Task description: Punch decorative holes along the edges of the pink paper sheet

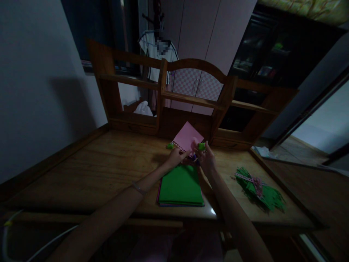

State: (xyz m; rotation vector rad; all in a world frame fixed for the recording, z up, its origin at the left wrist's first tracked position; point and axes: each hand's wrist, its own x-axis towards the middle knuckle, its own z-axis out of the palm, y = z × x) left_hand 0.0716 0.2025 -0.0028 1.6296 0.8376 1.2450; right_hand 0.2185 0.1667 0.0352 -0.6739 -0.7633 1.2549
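Note:
A sheet of pink paper [187, 135] is tilted up above the desk, with a row of small notches or holes along its lower left edge. My left hand [176, 158] is closed on that edge, thumb and fingers pinching the paper. My right hand [206, 159] is curled at the sheet's right corner, around a small bright green object [201, 146] whose kind I cannot make out. Another small green item [170, 146] lies just left of the paper. Below both hands rests a stack of green paper [181, 185], with pinkish-purple edges showing underneath. Something dark blue between the hands is mostly hidden.
On the right of the wooden desk [109, 163] lies a loose pile of green paper shreds [271, 198] with pink strips [243, 177] on top. A wooden shelf unit [193, 96] runs along the back. A white cable [54, 238] hangs at the lower left.

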